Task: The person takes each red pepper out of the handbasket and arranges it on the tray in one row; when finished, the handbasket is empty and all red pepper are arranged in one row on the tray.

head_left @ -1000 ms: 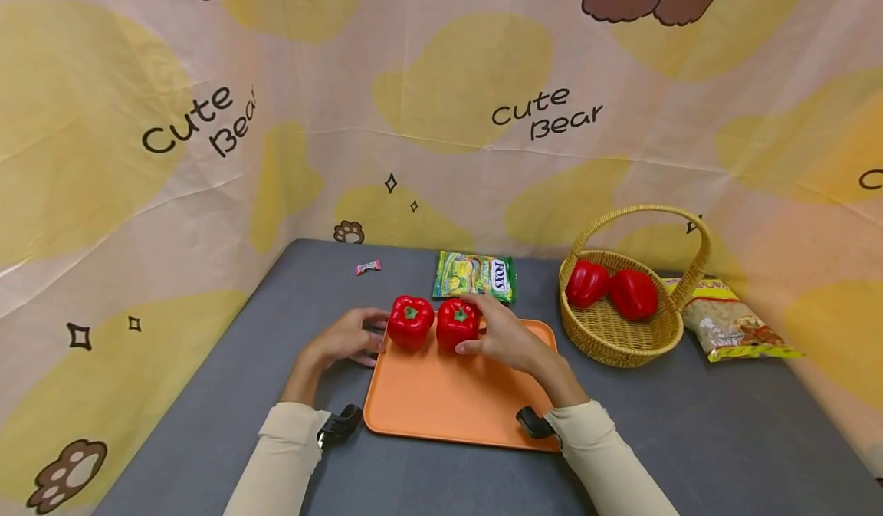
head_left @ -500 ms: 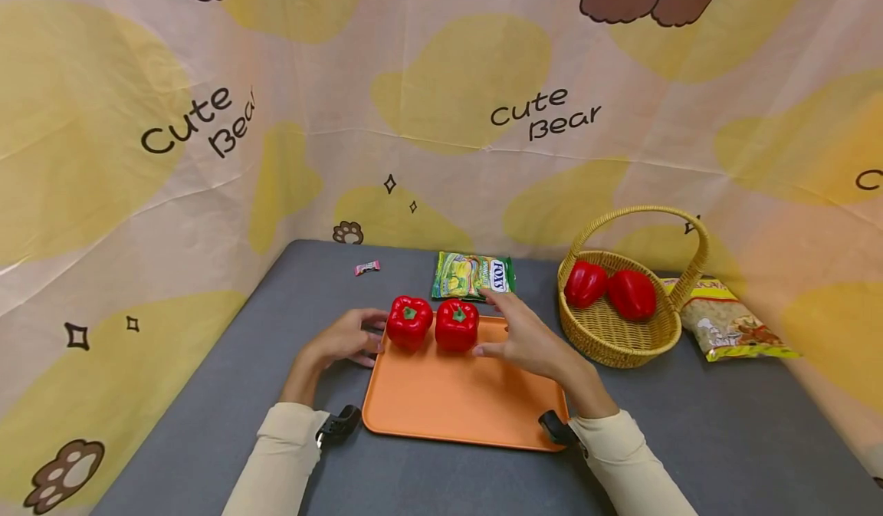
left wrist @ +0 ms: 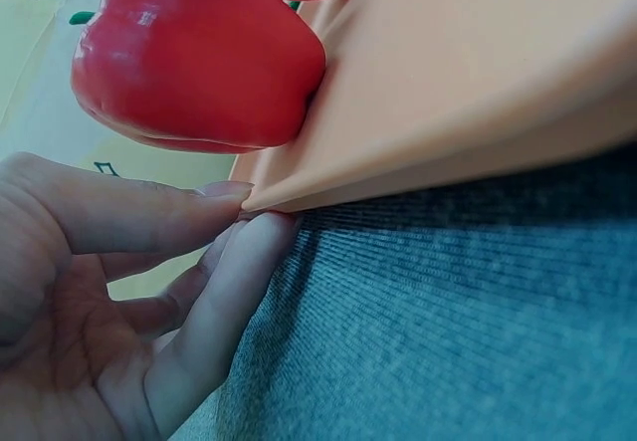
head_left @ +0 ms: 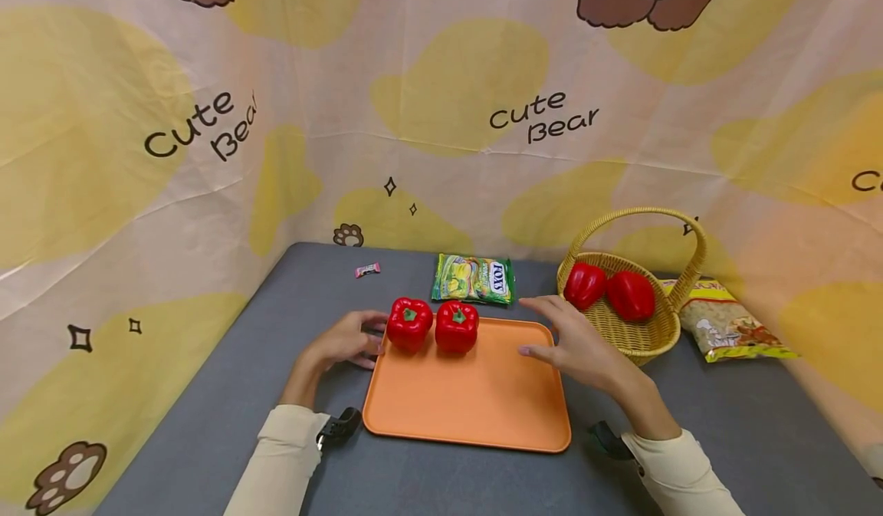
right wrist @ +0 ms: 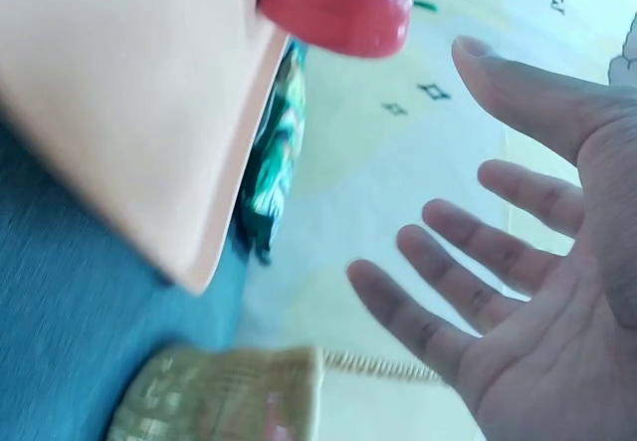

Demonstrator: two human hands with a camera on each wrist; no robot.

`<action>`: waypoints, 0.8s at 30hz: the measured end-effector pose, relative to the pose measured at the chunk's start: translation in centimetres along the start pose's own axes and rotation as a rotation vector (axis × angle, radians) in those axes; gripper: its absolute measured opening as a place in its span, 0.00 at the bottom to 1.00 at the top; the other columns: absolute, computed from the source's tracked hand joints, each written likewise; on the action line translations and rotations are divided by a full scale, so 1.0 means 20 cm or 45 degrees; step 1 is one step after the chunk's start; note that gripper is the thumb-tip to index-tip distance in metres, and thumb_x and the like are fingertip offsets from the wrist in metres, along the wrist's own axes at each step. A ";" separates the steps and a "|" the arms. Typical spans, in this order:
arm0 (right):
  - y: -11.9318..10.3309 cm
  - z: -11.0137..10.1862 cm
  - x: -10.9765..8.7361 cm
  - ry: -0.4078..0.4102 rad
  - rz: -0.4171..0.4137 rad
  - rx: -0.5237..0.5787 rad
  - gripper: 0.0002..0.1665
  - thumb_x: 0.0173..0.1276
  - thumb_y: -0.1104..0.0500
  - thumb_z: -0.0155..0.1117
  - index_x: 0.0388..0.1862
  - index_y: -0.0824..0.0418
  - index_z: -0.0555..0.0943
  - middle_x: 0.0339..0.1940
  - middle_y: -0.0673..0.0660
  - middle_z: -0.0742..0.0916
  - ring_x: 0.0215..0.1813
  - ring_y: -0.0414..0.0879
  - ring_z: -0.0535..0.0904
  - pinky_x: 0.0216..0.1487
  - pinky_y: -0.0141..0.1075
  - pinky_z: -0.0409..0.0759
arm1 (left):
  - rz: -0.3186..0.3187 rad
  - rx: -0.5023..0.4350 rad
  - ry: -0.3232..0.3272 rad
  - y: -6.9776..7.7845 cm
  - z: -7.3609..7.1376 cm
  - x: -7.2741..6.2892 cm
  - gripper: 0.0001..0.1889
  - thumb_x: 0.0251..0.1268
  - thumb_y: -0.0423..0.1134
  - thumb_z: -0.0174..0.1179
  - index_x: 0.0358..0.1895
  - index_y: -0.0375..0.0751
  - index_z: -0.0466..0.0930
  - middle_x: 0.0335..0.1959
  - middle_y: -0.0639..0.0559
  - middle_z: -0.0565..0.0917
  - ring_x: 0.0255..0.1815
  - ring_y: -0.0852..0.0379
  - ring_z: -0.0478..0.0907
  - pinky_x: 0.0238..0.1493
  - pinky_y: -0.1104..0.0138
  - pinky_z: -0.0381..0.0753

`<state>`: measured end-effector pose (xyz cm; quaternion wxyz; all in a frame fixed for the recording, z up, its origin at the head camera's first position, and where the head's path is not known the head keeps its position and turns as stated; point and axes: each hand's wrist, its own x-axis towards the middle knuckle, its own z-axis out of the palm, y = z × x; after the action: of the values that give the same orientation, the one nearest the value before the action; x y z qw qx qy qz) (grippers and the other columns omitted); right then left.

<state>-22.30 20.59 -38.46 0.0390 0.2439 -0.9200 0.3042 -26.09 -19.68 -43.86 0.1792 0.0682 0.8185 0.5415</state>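
Observation:
Two red bell peppers, a left one (head_left: pixel 410 332) and a right one (head_left: pixel 457 332), stand side by side at the far left of the orange tray (head_left: pixel 476 401), green stems up. My left hand (head_left: pixel 343 340) pinches the tray's left rim (left wrist: pixel 398 170) between thumb and fingers, as the left wrist view shows. Over the tray's right edge hovers my right hand (head_left: pixel 586 347), fingers spread and holding nothing. Close beyond it is a wicker basket (head_left: pixel 624 333) with two more red peppers (head_left: pixel 631 296) lying inside.
Behind the tray lies a green candy bag (head_left: pixel 473 278), with a small pink wrapped candy (head_left: pixel 367 270) to its left. A yellow-and-clear food bag (head_left: pixel 734 324) lies right of the basket, whose handle (head_left: pixel 645 211) arches high. Printed cloth surrounds the grey table (head_left: pixel 441 481).
My right hand has let go of the right pepper and moved rightward toward the basket. That pepper stays on the tray. My left hand has kept its place at the rim.

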 end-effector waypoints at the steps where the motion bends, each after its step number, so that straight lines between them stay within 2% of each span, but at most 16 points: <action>1: 0.02 -0.01 -0.01 0.020 -0.009 -0.004 0.43 0.64 0.55 0.81 0.76 0.59 0.75 0.68 0.62 0.81 0.61 0.58 0.78 0.60 0.59 0.84 | -0.002 0.001 -0.001 0.00 0.00 0.00 0.33 0.66 0.25 0.58 0.76 0.27 0.68 0.67 0.31 0.75 0.44 0.49 0.85 0.39 0.56 0.93; 7: 0.11 -0.08 -0.09 0.173 -0.069 -0.035 0.36 0.64 0.57 0.81 0.70 0.61 0.80 0.64 0.60 0.84 0.62 0.60 0.80 0.59 0.60 0.86 | -0.003 -0.018 0.000 0.00 0.00 0.00 0.33 0.65 0.25 0.58 0.76 0.27 0.68 0.67 0.31 0.75 0.45 0.49 0.84 0.39 0.55 0.93; 10: 0.15 -0.12 -0.11 0.254 -0.108 -0.056 0.35 0.63 0.59 0.81 0.68 0.61 0.81 0.63 0.59 0.86 0.61 0.58 0.82 0.55 0.55 0.88 | 0.004 -0.028 -0.006 -0.01 0.01 0.00 0.33 0.65 0.25 0.58 0.76 0.27 0.67 0.67 0.31 0.75 0.45 0.49 0.84 0.39 0.55 0.93; 13: 0.19 -0.16 -0.13 0.327 -0.137 -0.075 0.33 0.61 0.61 0.82 0.66 0.61 0.82 0.60 0.58 0.87 0.58 0.54 0.84 0.54 0.38 0.89 | 0.009 -0.028 -0.007 -0.01 0.01 0.00 0.33 0.65 0.24 0.58 0.76 0.27 0.67 0.67 0.31 0.75 0.44 0.49 0.84 0.39 0.55 0.93; 16: 0.22 -0.20 -0.13 0.379 -0.159 -0.072 0.32 0.60 0.64 0.82 0.64 0.63 0.83 0.57 0.60 0.88 0.54 0.43 0.83 0.53 0.22 0.83 | 0.012 -0.020 -0.002 -0.01 0.01 0.00 0.33 0.65 0.24 0.57 0.76 0.27 0.67 0.67 0.31 0.75 0.44 0.49 0.84 0.39 0.55 0.93; 17: 0.24 -0.21 -0.13 0.386 -0.151 -0.070 0.32 0.60 0.64 0.82 0.64 0.63 0.83 0.56 0.59 0.88 0.53 0.38 0.82 0.52 0.18 0.81 | 0.013 -0.023 0.000 -0.01 0.01 0.00 0.33 0.65 0.24 0.57 0.76 0.27 0.68 0.67 0.31 0.75 0.44 0.49 0.84 0.39 0.55 0.93; 19: 0.26 -0.24 -0.12 0.396 -0.132 -0.076 0.30 0.61 0.64 0.81 0.63 0.63 0.84 0.54 0.59 0.88 0.51 0.35 0.81 0.49 0.19 0.82 | 0.013 -0.024 -0.001 0.00 0.01 -0.01 0.33 0.65 0.24 0.57 0.75 0.27 0.68 0.66 0.31 0.75 0.45 0.49 0.84 0.39 0.55 0.93; 21: 0.29 -0.27 -0.11 0.393 -0.100 -0.083 0.29 0.64 0.63 0.80 0.63 0.64 0.84 0.52 0.60 0.89 0.51 0.39 0.83 0.48 0.22 0.84 | 0.014 -0.024 -0.004 0.00 0.01 -0.01 0.32 0.66 0.24 0.57 0.75 0.26 0.67 0.66 0.31 0.75 0.45 0.48 0.84 0.39 0.55 0.93; 24: 0.33 -0.31 -0.08 0.371 -0.046 -0.090 0.28 0.67 0.61 0.78 0.64 0.66 0.83 0.52 0.63 0.88 0.51 0.55 0.85 0.45 0.25 0.85 | 0.011 -0.025 -0.012 -0.01 0.00 0.00 0.33 0.65 0.24 0.57 0.76 0.26 0.67 0.67 0.31 0.75 0.46 0.48 0.84 0.40 0.55 0.93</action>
<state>-24.44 29.45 -37.27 0.1860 0.2121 -0.9103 0.3030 -26.07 -19.69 -43.97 0.1813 0.0725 0.8121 0.5499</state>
